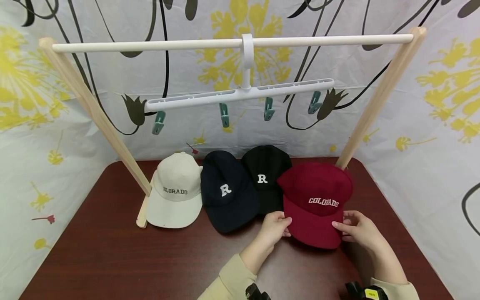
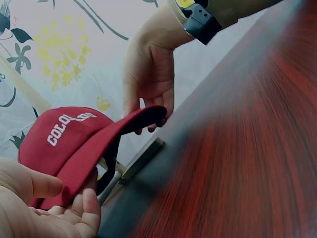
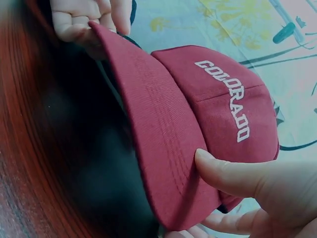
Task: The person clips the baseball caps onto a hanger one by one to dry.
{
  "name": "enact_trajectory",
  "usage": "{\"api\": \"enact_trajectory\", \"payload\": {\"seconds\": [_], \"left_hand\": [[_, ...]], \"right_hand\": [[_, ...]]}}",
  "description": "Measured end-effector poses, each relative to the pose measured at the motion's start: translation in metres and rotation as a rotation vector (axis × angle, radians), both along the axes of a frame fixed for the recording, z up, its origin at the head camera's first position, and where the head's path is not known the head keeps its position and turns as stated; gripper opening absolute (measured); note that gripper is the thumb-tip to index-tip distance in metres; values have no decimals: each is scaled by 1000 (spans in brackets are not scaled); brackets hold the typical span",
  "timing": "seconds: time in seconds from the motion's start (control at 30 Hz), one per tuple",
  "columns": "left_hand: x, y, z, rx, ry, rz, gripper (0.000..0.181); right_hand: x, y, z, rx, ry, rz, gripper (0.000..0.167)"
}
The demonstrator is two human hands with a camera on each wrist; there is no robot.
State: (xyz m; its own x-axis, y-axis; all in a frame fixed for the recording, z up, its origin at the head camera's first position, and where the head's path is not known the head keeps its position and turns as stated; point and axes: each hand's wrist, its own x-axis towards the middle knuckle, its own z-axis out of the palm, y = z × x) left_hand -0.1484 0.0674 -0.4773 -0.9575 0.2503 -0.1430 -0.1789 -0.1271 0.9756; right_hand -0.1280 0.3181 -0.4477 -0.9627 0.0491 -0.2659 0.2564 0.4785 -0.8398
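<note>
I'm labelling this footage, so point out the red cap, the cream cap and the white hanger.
Red cap (image 1: 318, 209), head view: crown, just below the lettering.
Cream cap (image 1: 175, 182), head view: crown, just above the lettering.
White hanger (image 1: 244, 93), head view: middle of its bar.

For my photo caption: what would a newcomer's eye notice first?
The dark red COLORADO baseball cap stands out at the right of the table, its brim held by the left hand and right hand. Left of it sit a black cap, a navy cap and a cream cap. Above, a white hanger with four green clips hangs from a white rod.
</note>
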Motion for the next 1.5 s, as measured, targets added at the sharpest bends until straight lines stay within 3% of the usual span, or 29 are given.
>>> {"api": "enact_trajectory", "payload": {"seconds": [0.67, 1.13, 1.5], "left_hand": [[-5, -11, 4, 41, 3, 7, 10], [-15, -26, 8, 17, 25, -45, 11], [-20, -35, 10, 41, 23, -122, 5]], "right_hand": [[-1, -7, 4, -42, 65, 3, 57], [0, -17, 13, -107, 174, -9, 54], [1, -22, 15, -134, 242, -2, 52]]}}
